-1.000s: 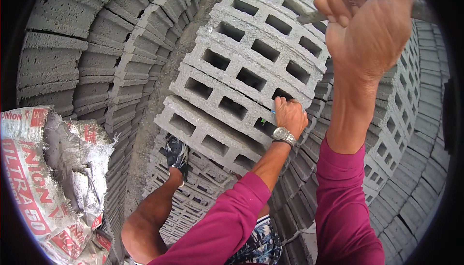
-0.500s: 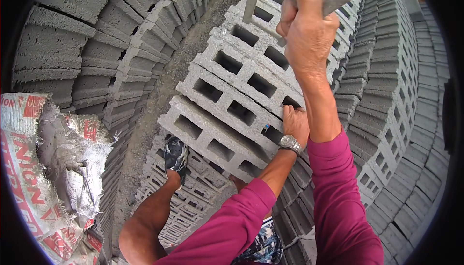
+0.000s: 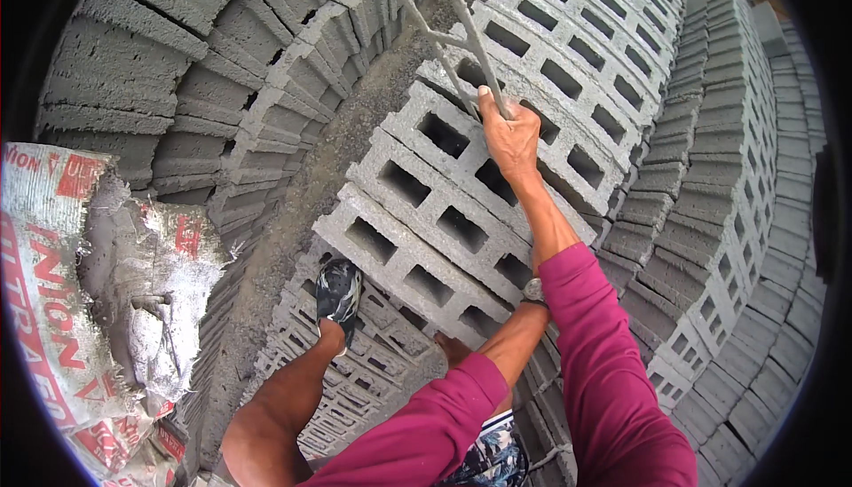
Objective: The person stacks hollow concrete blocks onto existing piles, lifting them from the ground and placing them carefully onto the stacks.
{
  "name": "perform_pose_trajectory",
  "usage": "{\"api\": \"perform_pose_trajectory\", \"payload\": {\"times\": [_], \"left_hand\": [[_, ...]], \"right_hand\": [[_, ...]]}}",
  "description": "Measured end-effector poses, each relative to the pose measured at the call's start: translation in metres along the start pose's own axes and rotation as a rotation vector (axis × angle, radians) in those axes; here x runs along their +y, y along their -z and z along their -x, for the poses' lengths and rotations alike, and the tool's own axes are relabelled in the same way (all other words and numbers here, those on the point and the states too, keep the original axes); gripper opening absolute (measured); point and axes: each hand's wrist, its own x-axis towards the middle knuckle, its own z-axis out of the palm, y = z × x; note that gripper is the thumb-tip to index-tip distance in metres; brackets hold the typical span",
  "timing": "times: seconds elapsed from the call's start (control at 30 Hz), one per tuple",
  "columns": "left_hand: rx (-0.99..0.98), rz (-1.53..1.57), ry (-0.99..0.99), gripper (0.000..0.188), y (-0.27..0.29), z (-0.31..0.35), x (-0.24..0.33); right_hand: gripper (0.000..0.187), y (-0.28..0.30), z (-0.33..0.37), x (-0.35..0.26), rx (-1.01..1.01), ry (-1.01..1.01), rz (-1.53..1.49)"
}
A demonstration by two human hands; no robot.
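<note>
My right hand [image 3: 513, 134] is closed around the near end of a grey metal frame [image 3: 448, 40], two long bars joined by a crosspiece. It slants away from me over the hollow concrete blocks [image 3: 417, 187]. My left forearm [image 3: 513, 345] reaches in from below and passes under the right forearm. A silver watch [image 3: 532, 290] shows at its wrist; the left hand itself is hidden there, so its fingers cannot be seen. The blocks stand in a tight row with their rectangular holes facing up, and a dark gap lies just beyond the right hand's wrist.
Block stacks curve along the left [image 3: 133, 61] and right [image 3: 710, 158]. A gravelly strip [image 3: 311, 158] runs beside the left stack. A torn red-and-white sack [image 3: 53, 292] lies at lower left. My shod foot [image 3: 338, 296] stands on lower blocks.
My right hand has moved left and lower in the picture, with the metal frame now pointing far left. My left hand, earlier gripping a block by its hole, has gone behind the right forearm.
</note>
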Motion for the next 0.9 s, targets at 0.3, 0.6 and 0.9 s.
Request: {"api": "perform_pose_trajectory", "payload": {"times": [0.3,0.6,0.9], "left_hand": [[-0.087,-0.038,-0.016,0.043,0.027,-0.005,0.005],[-0.009,-0.167,-0.037,0.042,0.016,-0.02,0.017],[-0.074,-0.278,0.042,0.047,-0.002,-0.028,0.03]], "right_hand": [[0.046,0.191,-0.032,-0.15,0.238,0.165,-0.214],[0.049,0.338,0.113,-0.081,0.673,-0.492,-0.181],[0.06,0.281,0.117,0.114,0.697,-0.813,-0.172]]}}
